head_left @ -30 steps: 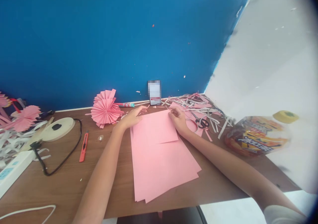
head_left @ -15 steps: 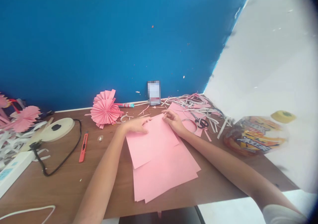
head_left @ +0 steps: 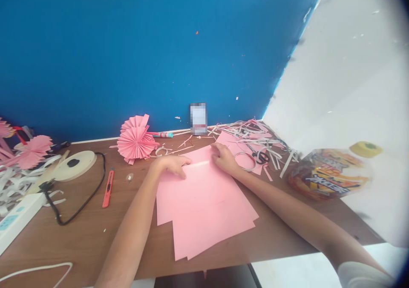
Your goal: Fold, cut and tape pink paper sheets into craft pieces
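Several pink paper sheets (head_left: 207, 220) lie overlapping on the brown table. At the top of the pile, a pink sheet (head_left: 188, 190) is bent along its far edge, where a pale band shows between my hands. The left end of that edge is pinched between thumb and fingers of my left hand (head_left: 174, 165). My right hand (head_left: 224, 158) has its fingers curled on the right end of the same edge; its fingertips are partly hidden. Beyond the pile more pink paper (head_left: 228, 139) lies flat, near black-handled scissors (head_left: 262, 157) and a roll of tape (head_left: 245, 161).
A pink paper fan (head_left: 136, 139) stands near the blue wall, beside a phone (head_left: 198, 119). To the left are a red box cutter (head_left: 108, 188), a black cable (head_left: 102, 181) and a power strip (head_left: 21, 220). Paper strips (head_left: 246, 130) and a plastic jar (head_left: 332, 173) are at right.
The top sheet has shifted, its lower left corner now further left and lower. A pale band has appeared along its far edge, and my left hand has moved slightly down.
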{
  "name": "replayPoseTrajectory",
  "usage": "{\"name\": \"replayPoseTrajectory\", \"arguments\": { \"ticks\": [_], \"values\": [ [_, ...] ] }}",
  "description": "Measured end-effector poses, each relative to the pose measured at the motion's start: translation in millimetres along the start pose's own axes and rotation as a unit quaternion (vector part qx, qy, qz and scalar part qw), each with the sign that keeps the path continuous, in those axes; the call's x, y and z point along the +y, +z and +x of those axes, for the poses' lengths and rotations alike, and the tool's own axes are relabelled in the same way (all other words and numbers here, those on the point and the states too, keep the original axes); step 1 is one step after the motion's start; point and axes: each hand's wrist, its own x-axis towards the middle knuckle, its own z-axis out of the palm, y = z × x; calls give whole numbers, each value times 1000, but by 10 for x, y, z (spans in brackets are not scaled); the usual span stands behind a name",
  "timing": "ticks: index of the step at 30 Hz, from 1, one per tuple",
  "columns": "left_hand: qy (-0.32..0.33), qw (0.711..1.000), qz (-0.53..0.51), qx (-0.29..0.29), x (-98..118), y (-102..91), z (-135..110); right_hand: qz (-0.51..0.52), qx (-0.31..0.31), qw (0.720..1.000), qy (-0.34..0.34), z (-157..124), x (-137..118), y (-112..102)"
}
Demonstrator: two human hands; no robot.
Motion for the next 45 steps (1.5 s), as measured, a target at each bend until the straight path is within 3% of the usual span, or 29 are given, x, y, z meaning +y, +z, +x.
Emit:
{"name": "replayPoseTrajectory", "arguments": {
  "ticks": [7,14,26,29,32,35,38,40,42,45],
  "values": [
    [-12,999,-36,8,90,-7,-45,-124,-17,992,12,-43,-99,-28],
    [-12,999,-17,25,153,-20,-37,-295,7,956,-3,-116,-198,-48],
    [-130,990,21,43,261,25,-31,-362,-49,929,-51,-83,-183,-112],
    [-115,989,35,83,277,29,-38,-323,-11,946,-3,-20,-173,-191],
    [-70,981,26,177,317,44,3,-262,62,962,39,98,-137,-355],
    [-12,962,-48,267,425,111,128,-204,145,968,29,216,-127,-588],
    [71,948,-150,273,620,264,315,-116,224,968,-23,285,-203,-856],
    [108,941,-192,255,769,410,443,-35,257,964,-65,309,-290,-1042],
    [108,937,-181,278,899,570,551,64,285,951,-98,332,-366,-1214],
    [84,939,-133,307,1027,777,664,234,335,905,-120,397,-385,-1402]
  ]
}}
